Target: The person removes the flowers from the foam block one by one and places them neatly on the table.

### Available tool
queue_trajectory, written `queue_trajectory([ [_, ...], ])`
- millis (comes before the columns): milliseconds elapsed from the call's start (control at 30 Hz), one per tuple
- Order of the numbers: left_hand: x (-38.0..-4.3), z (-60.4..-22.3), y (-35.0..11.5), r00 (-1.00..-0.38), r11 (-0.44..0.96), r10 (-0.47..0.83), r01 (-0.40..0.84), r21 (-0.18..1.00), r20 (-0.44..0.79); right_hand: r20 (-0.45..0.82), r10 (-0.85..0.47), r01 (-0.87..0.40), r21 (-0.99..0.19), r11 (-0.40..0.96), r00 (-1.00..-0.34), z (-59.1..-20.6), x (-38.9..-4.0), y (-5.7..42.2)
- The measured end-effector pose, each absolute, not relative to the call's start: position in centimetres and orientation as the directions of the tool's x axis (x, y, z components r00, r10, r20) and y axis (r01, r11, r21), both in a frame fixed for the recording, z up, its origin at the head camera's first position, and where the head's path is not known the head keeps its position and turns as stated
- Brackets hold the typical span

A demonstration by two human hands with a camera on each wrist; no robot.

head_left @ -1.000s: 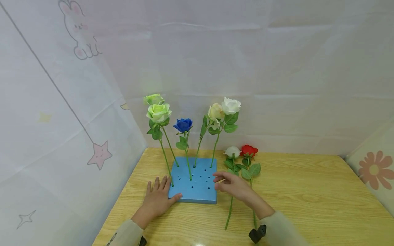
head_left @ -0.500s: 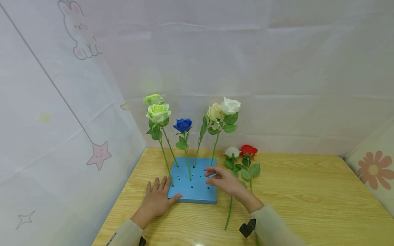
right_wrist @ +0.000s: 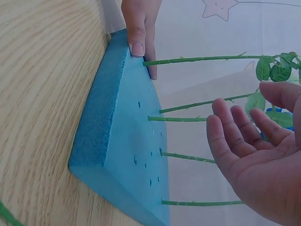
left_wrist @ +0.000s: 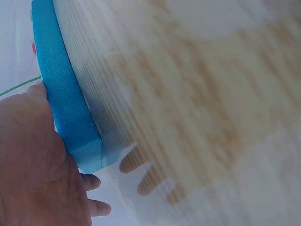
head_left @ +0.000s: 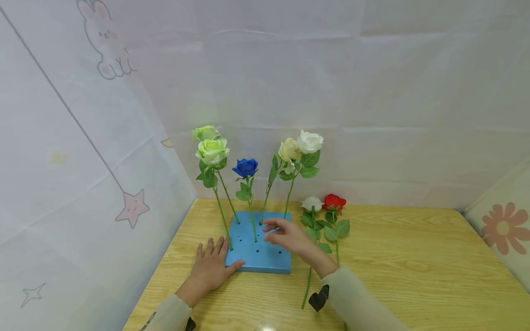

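Observation:
A blue foam block (head_left: 258, 263) with small holes holds several upright artificial roses. Two light green roses (head_left: 213, 151) stand at its left, a blue rose (head_left: 245, 168) in the middle, and a cream rose (head_left: 288, 149) and a white rose (head_left: 310, 141) at the back right. My left hand (head_left: 212, 269) lies spread at the block's left edge, thumb on its front left corner; the left wrist view shows the palm (left_wrist: 33, 160) against its side. Above the block, my right hand (head_left: 290, 236) hovers holding nothing, its fingers loosely bent, close to the blue rose's stem (right_wrist: 176, 119).
To the right of the block, another white rose (head_left: 312, 203) and a red rose (head_left: 334, 202) lie on the wooden table (head_left: 414, 257). My right forearm passes over their stems. A white printed cloth (head_left: 397, 115) hangs behind and beside the table.
My right hand has moved left across the block, from its right edge to near the blue rose's stem. The left hand and the roses have stayed in place.

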State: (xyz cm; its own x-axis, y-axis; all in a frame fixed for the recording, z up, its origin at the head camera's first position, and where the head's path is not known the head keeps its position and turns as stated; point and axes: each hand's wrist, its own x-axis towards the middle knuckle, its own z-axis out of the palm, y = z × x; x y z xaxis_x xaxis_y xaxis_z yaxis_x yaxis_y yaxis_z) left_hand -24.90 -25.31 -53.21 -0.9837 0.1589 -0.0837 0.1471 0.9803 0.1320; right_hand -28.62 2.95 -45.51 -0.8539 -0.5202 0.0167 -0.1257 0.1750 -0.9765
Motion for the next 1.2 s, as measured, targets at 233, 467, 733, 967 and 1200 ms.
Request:
queue_trajectory([
  [233,-25.0,-53.4,-25.6,-0.984,0.98,0.161,0.149,0.135,-0.082,0.017,-0.517,-0.117,-0.98,0.16,-0.856,-45.0,-29.0,1.4],
  [467,-24.9,-53.2,-25.6,-0.983,0.98,0.159,0.147,0.134,-0.086,0.024,-0.509,-0.117,-0.981,0.153,-0.861,-44.9,-29.7,0.1],
  [733,-25.0,-53.2,-25.5,-0.983,0.981,0.156,0.143,0.129,-0.099,0.0,-0.505,-0.089,-0.984,0.151,-0.863,-45.1,-30.7,-1.4],
  [967,-25.0,-53.5,-25.4,-0.983,0.981,0.154,0.139,0.138,-0.101,0.005,-0.513,-0.091,-0.986,0.143,-0.858,-44.8,-31.2,-2.6],
  [1200,-25.0,-53.4,-25.4,-0.982,0.98,0.163,0.149,0.134,-0.096,0.01,-0.527,-0.091,-0.988,0.127,-0.849,-44.4,-31.8,-3.9],
])
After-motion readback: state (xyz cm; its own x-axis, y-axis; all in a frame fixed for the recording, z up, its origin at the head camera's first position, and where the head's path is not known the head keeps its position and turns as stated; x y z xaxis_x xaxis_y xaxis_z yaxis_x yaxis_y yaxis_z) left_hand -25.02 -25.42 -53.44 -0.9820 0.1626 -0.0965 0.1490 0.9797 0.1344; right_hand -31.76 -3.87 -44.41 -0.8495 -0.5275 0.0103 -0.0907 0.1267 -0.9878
